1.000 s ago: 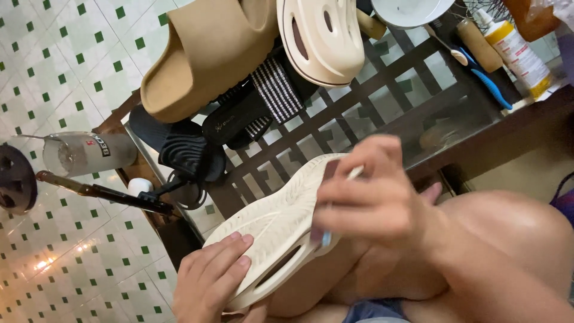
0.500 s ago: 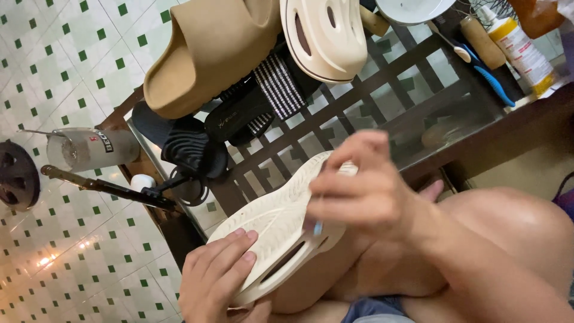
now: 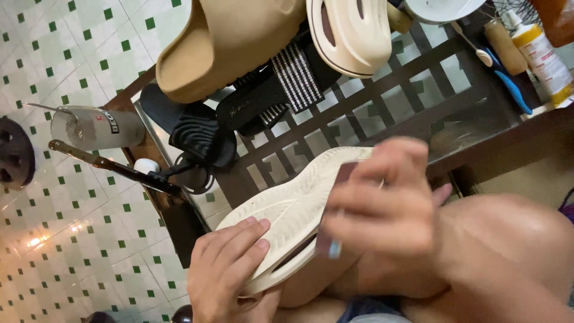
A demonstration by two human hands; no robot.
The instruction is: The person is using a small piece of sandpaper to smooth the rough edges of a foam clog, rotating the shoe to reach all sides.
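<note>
The cream-coloured moulded foam sandal (image 3: pixel 293 209) is being held sole-up across the person's bare knee (image 3: pixel 508 239), just in front of the dark wooden slatted rack (image 3: pixel 382 113). The left hand (image 3: pixel 230 275) is being pressed flat against the sandal's near end, fingers together and lying on the ribbed sole, thumb hidden beneath; the end is being clamped rather than pinched. The right hand (image 3: pixel 382 209) is being blurred by motion over the sandal's far half; its fingers are curled around a small dark, slim object with a pale blue tip (image 3: pixel 330 239), but what the object is cannot be told.

Judgement on handling: the sandal is being read as light, thick and slightly yielding, stiff enough to keep its shape when supported at one end only. The grooved sole is likely offering good friction; a wet surface would be making it slippery. The best hold is being judged to be at the edge of the sole near either end, thumb under, fingers over
</note>
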